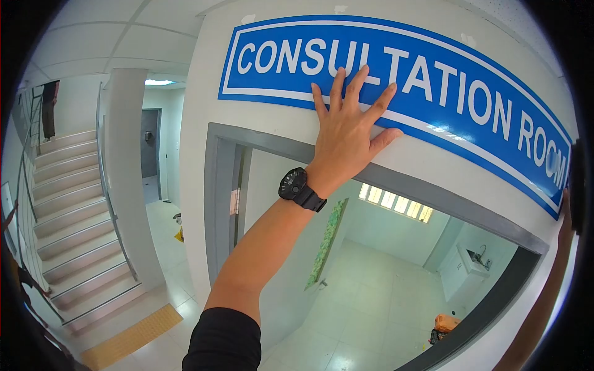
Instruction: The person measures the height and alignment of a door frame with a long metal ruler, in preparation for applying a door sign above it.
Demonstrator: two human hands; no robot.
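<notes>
A blue sign [272,86] with white letters reading "CONSULTATION ROOM" lies against the wall above a doorway. My left hand [346,127] is open on it, fingers spread across its lower edge under the middle letters. The palm faces the sign and is hidden. A black watch [293,183] is on that wrist. At the far right, my right hand [565,207] is beside the sign's right end, beneath a dark object [578,185] that I cannot identify. Its fingers are mostly hidden at the edge of the view.
Below the sign is a grey door frame [213,185], with a tiled room, a sink [476,263] and an orange item [447,323] beyond. Stairs [83,229] with a handrail rise on the left. A person [49,111] stands near the top. A yellow floor mat [133,337] lies near the stair foot.
</notes>
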